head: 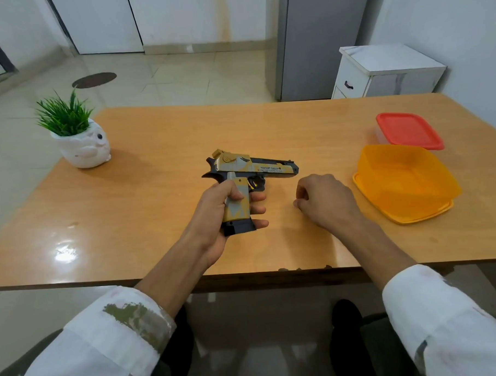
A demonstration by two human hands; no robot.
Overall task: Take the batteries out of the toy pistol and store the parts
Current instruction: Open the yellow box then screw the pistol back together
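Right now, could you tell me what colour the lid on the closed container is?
Red lid, seen in the head view.

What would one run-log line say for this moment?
left hand: grips toy pistol | right hand: curled, empty, beside it | orange container: open | batteries: unseen

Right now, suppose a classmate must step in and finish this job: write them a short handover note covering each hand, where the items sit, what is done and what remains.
Left hand: closed around the grip of the gold-and-black plastic toy pistol, held above the wooden table, barrel pointing right.
Right hand: loosely curled, knuckles up, beside the pistol; I cannot tell if it holds anything.
Open orange plastic container sits on its lid at the right, looking empty; a clear box with a red lid is behind it, closed.
Done: nothing visible; no batteries out.
Left: open the pistol, remove the batteries, store the parts.
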